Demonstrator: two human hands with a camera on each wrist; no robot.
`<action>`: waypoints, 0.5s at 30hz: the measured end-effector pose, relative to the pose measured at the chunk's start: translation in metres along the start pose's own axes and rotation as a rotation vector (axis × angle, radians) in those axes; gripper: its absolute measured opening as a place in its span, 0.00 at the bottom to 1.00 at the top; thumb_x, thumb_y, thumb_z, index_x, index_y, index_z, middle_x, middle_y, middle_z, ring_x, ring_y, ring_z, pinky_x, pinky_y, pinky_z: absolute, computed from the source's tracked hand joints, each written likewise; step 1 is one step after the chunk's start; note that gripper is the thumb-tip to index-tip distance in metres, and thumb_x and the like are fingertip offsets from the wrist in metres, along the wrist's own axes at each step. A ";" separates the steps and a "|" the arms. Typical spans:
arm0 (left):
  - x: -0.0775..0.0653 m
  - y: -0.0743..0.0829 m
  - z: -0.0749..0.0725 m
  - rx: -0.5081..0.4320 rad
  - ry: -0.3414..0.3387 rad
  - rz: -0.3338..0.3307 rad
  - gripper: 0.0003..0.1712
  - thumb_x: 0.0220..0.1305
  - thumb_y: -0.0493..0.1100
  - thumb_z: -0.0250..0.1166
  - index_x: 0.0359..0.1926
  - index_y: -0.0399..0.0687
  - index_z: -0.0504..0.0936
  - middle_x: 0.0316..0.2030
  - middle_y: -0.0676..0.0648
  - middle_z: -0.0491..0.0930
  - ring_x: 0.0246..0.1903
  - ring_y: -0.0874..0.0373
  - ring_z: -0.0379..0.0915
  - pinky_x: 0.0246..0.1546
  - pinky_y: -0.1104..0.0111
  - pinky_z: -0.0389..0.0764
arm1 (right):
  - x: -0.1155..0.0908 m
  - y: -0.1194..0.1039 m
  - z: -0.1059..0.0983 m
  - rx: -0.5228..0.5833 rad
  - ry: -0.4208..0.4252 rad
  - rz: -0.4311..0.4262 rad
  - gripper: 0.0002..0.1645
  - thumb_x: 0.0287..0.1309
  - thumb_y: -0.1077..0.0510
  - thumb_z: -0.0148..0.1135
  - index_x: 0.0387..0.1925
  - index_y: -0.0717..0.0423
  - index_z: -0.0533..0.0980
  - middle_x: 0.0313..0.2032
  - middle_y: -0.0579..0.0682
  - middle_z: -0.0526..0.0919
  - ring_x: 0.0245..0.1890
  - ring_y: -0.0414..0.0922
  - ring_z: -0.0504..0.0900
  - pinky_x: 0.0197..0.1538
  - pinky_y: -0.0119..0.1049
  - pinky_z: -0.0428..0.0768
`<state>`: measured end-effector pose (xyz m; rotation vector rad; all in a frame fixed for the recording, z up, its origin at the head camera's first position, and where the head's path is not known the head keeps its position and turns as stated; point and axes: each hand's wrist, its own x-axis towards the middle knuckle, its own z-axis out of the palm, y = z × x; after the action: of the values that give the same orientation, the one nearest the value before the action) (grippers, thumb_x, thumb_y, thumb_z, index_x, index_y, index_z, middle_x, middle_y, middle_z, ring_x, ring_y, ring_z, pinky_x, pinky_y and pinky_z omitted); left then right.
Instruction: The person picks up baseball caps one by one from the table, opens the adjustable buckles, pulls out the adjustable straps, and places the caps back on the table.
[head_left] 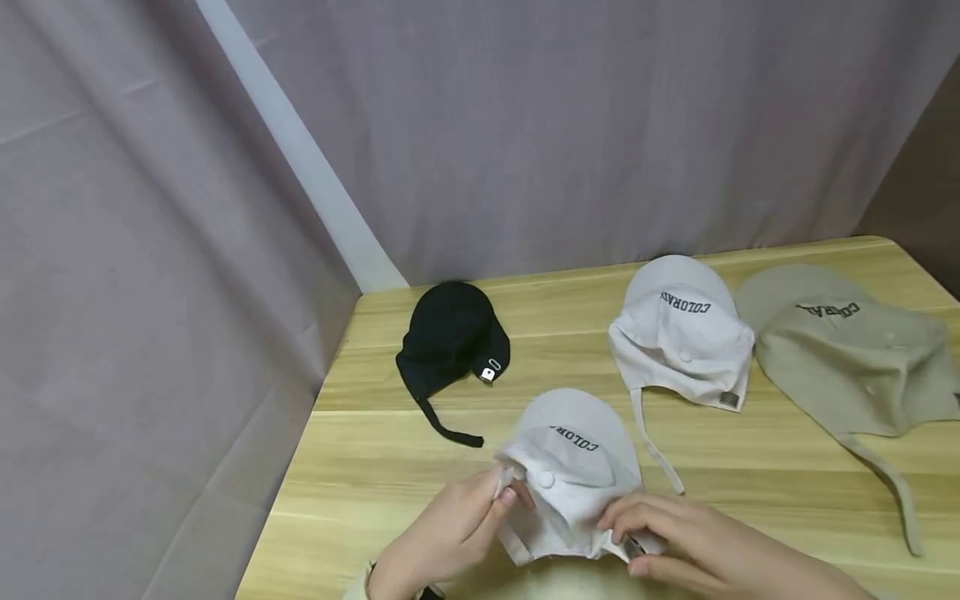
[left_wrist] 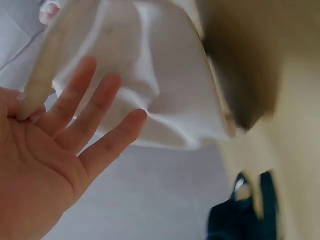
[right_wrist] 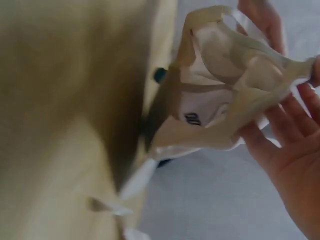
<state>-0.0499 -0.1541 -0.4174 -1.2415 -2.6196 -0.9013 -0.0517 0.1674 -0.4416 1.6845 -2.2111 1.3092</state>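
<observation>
A white baseball cap (head_left: 573, 492) with dark lettering is at the front of the table, brim pointing away and back opening toward me. My left hand (head_left: 453, 525) pinches its left back edge between thumb and index finger. In the left wrist view, the other fingers of the left hand (left_wrist: 75, 135) stretch out along the white cloth. On the opposite side, my right hand (head_left: 686, 537) pinches the back edge beside a small metal buckle (head_left: 633, 547). The right wrist view looks into the cap's hollow inside (right_wrist: 210, 95), with the right hand (right_wrist: 295, 145) along its rim.
A black cap (head_left: 448, 333) with its strap trailing lies at the back left of the wooden table (head_left: 375, 500). Behind and to the right lie another white cap (head_left: 678, 333) and a larger beige cap (head_left: 847, 367), side by side. Grey curtains (head_left: 570, 125) hang behind the table.
</observation>
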 end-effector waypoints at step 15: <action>0.000 -0.016 0.045 0.229 -0.321 -0.076 0.11 0.79 0.55 0.48 0.42 0.58 0.72 0.34 0.61 0.69 0.33 0.69 0.67 0.35 0.76 0.70 | -0.024 0.039 0.020 -0.160 -0.072 0.029 0.18 0.63 0.56 0.68 0.51 0.40 0.74 0.48 0.32 0.76 0.46 0.31 0.75 0.49 0.21 0.69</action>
<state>-0.0550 -0.1373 -0.4620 -1.3279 -2.9280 -0.4200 -0.0655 0.1739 -0.4894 1.6725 -2.3183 1.0605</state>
